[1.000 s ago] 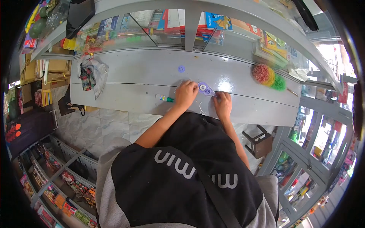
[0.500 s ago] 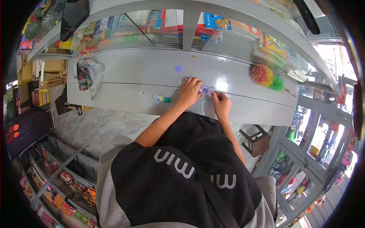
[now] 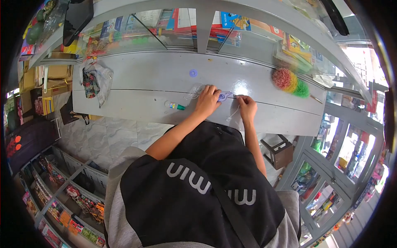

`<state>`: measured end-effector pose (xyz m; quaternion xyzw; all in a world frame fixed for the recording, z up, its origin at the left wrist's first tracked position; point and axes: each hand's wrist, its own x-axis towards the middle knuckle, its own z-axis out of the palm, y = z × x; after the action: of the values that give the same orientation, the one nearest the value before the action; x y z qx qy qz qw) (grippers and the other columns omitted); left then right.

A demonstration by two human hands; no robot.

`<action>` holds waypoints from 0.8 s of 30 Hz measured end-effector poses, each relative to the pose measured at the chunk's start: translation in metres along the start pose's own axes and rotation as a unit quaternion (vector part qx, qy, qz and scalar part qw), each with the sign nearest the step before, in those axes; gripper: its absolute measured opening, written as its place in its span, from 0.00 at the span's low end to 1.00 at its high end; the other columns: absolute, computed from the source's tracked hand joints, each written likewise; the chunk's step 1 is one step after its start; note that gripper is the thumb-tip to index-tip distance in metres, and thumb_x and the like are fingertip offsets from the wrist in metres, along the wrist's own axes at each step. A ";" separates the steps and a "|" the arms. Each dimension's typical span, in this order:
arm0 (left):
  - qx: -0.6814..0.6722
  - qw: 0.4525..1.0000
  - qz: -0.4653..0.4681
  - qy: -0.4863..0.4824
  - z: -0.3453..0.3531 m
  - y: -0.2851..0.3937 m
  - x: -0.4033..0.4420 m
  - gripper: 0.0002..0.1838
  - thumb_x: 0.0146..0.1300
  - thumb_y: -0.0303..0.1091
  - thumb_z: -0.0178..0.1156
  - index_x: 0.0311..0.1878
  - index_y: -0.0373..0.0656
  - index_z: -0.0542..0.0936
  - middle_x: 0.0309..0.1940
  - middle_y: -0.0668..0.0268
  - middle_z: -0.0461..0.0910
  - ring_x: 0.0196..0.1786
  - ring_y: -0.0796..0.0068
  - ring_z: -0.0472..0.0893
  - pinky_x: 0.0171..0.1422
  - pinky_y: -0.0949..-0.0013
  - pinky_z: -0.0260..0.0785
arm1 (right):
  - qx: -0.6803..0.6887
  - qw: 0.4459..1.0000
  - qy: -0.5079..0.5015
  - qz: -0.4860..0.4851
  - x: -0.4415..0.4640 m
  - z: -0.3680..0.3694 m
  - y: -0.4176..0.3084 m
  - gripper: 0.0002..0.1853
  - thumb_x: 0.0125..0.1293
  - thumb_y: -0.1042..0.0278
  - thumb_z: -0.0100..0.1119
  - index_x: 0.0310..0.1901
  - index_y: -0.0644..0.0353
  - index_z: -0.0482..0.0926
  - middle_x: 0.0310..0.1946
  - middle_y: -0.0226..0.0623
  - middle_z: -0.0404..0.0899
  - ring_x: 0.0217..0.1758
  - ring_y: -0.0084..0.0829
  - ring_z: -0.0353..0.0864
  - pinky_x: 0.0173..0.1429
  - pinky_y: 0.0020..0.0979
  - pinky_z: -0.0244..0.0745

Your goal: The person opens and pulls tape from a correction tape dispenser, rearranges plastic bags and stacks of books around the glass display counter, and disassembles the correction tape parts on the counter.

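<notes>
My left hand (image 3: 208, 101) is closed around a small purple correction tape dispenser (image 3: 224, 96), holding it low over the grey counter (image 3: 136, 101). To its right, my right hand (image 3: 247, 108) has its fingers pinched together at the end of a thin strand. A pale loose strand (image 3: 234, 113) hangs below these fingers. More thin, clear strands (image 3: 194, 91) lie in a loose tangle left of my left hand. Behind the hands lies a purple round wheel (image 3: 193, 73). A small bottle with a green cap (image 3: 175, 106) rests on its side near my left wrist.
A multicoloured duster (image 3: 290, 82) lies at the right of the counter. On the left sits a clear plastic bag (image 3: 97, 80) with patterned cloth inside. A glass case with books (image 3: 235, 22) stands behind; a dark stool (image 3: 279, 151) is below right.
My right hand has moved a little right, away from the dispenser, widening the gap between my hands. The dispenser has turned slightly in my left hand, and the loose strands have shifted.
</notes>
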<state>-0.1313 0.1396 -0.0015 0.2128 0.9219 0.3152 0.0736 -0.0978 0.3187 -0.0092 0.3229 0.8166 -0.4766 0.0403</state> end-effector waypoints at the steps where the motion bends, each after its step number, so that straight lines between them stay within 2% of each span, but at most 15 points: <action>1: 0.000 1.000 0.000 0.009 0.001 -0.001 -0.001 0.22 0.41 0.31 0.67 0.43 0.40 0.77 0.41 0.64 0.69 0.47 0.64 0.69 0.52 0.64 0.65 | 0.004 1.000 0.001 -0.013 0.001 0.000 0.000 0.13 0.52 0.63 0.64 0.31 0.65 0.81 0.21 0.38 0.80 0.24 0.24 0.77 0.32 0.26 0.71; 8: -0.017 0.999 -0.021 0.028 0.003 -0.003 -0.003 0.23 0.42 0.33 0.66 0.45 0.38 0.75 0.42 0.61 0.69 0.48 0.60 0.68 0.53 0.62 0.64 | -0.033 0.996 -0.036 -0.068 -0.007 0.009 0.000 0.14 0.53 0.61 0.64 0.31 0.65 0.81 0.21 0.39 0.79 0.24 0.23 0.77 0.32 0.26 0.71; 11: -0.038 0.998 -0.035 0.041 0.008 -0.005 -0.003 0.24 0.42 0.35 0.66 0.45 0.37 0.75 0.42 0.60 0.69 0.49 0.59 0.68 0.54 0.61 0.64 | -0.036 0.996 -0.060 -0.049 -0.012 0.008 -0.010 0.14 0.54 0.60 0.63 0.31 0.66 0.81 0.20 0.40 0.79 0.24 0.23 0.76 0.31 0.26 0.70; 20: -0.071 0.996 -0.027 0.051 0.010 -0.010 -0.005 0.25 0.41 0.37 0.66 0.44 0.34 0.77 0.40 0.57 0.71 0.47 0.57 0.68 0.54 0.60 0.63 | 0.023 0.998 -0.050 -0.042 -0.006 0.006 -0.004 0.15 0.55 0.60 0.63 0.34 0.66 0.81 0.21 0.38 0.79 0.23 0.21 0.74 0.30 0.25 0.69; 24: -0.065 0.997 -0.024 0.046 0.010 -0.010 -0.004 0.25 0.41 0.37 0.66 0.44 0.34 0.78 0.39 0.57 0.71 0.47 0.58 0.68 0.53 0.61 0.63 | 0.005 0.998 -0.031 -0.052 -0.008 0.008 -0.009 0.15 0.55 0.60 0.63 0.35 0.65 0.82 0.21 0.39 0.80 0.24 0.23 0.75 0.31 0.26 0.70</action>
<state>-0.1279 0.1365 -0.0154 0.1704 0.9066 0.3824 0.0529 -0.0981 0.3056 -0.0036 0.2659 0.8281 -0.4920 0.0390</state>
